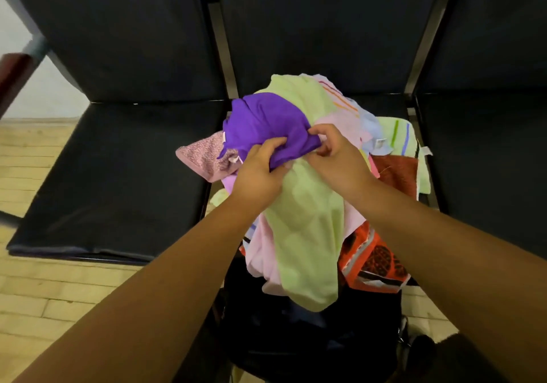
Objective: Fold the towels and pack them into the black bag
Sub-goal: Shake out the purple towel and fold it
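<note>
The head camera looks down on a heap of towels piled on the middle seat [384, 107] of a row of black padded chairs, with the left seat [118, 175] bare beside it. Both hands meet on top of the heap. The left hand [260, 166] has its fingers curled into a bunched purple towel [266, 122] and grips a fold of it. The right hand [334, 154], just beside it, pinches the same towel's near edge between thumb and fingertips. The purple towel sits high on the heap, resting on a long light green towel [307, 219] that runs from the back of the pile down over the front of the seat. A pink speckled towel [201, 157] sticks out to the left from under the purple one. A pale pink towel [263, 252] hangs beside the green one, and an orange patterned cloth [373, 258] hangs to its right. Farther right lie a dark red towel [396, 172] and a green towel with coloured stripes [396, 134]. The black bag [310, 338] stands on the floor right in front of the seat, below the hanging ends of the green and pink towels; whether anything is inside it is too dark to tell. The floor [44, 294] is light tile.
</note>
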`<control>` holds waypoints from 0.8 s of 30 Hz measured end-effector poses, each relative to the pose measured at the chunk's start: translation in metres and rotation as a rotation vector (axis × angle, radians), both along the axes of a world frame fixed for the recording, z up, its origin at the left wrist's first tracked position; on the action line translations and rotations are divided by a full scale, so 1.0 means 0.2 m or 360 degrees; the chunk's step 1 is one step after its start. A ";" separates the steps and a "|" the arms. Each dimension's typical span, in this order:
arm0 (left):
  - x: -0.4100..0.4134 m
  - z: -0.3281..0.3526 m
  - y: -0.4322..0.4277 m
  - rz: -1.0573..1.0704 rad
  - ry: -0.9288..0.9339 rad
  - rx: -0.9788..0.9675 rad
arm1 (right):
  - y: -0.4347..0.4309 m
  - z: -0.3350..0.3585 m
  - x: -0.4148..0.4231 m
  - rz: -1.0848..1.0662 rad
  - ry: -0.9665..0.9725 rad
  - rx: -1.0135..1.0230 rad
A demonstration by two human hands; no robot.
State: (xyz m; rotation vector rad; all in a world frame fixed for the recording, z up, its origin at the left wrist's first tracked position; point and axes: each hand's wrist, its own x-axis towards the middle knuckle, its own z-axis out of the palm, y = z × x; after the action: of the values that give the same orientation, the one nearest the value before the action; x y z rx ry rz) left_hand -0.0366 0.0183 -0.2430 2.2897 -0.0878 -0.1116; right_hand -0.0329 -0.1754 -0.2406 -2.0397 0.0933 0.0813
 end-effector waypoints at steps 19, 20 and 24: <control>-0.71 0.73 0.10 0.0052 -0.0224 -0.0148 | 0.20 0.51 -0.73 0.0107 -0.0186 -0.0236; -0.74 0.78 0.12 0.0066 -0.0228 -0.0197 | 0.21 0.56 -0.76 0.0094 -0.0204 -0.0208; -0.81 0.95 0.16 0.0069 -0.0221 -0.0233 | 0.23 0.75 -0.84 -0.0020 -0.0274 -0.0099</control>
State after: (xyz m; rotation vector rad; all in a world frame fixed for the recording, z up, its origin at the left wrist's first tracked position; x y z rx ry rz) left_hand -0.1980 0.0508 -0.0527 2.1493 -0.1147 0.0741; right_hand -0.2018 -0.1288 -0.0912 -2.0992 0.0008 -0.1062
